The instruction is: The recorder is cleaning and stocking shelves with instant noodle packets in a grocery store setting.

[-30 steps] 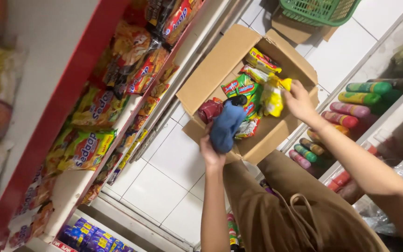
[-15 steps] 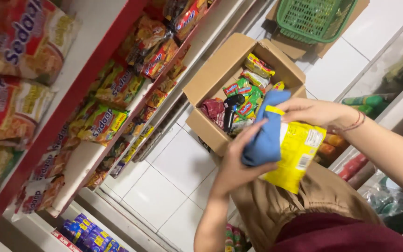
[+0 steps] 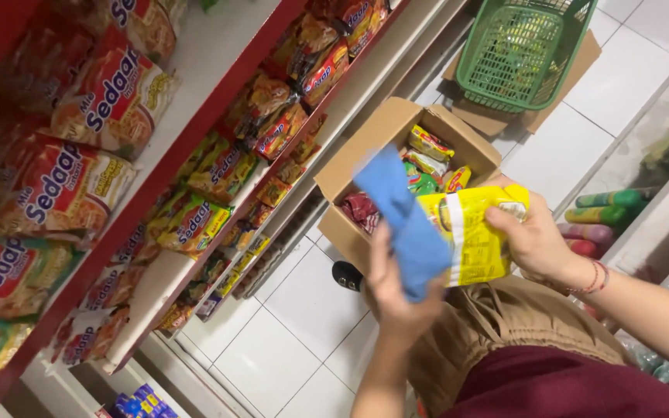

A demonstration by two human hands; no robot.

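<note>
L hand (image 3: 396, 298) grips blue cloth (image 3: 404, 220), pressed on yellow packet (image 3: 470, 232); R hand (image 3: 532, 240) clamps packet's right edge, above open cardboard box (image 3: 365, 159). Box holds yellow/green/red packets, partly hidden. Red shelves (image 3: 195, 128) w/ noodle packs left; green basket (image 3: 524, 50) cut off up top.
</note>
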